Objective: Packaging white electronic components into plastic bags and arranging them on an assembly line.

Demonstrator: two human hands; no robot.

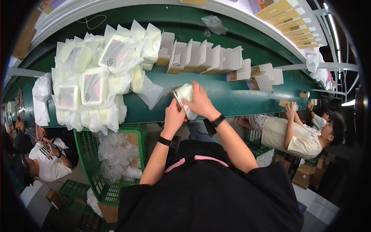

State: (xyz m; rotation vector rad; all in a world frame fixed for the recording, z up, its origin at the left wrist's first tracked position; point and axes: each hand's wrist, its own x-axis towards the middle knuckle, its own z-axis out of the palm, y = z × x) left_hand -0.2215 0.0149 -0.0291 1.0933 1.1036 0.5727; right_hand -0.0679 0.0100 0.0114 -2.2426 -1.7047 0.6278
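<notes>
Left hand (175, 117) has its fingertips pinched together on the near left edge of a pale, film-wrapped package (186, 92), while the right hand (201, 103) is clamped over its right side; the undersides of both grips are hidden. The package is at the near edge of the green table (224, 98), and I cannot tell whether it touches the surface. To the left lies a large heap of wrapped packages (92, 87). On the far side, open white-lined boxes (192, 56) stand in a row running right. Near left, a green crate (84, 158) holds clear plastic bags (115, 154)
</notes>
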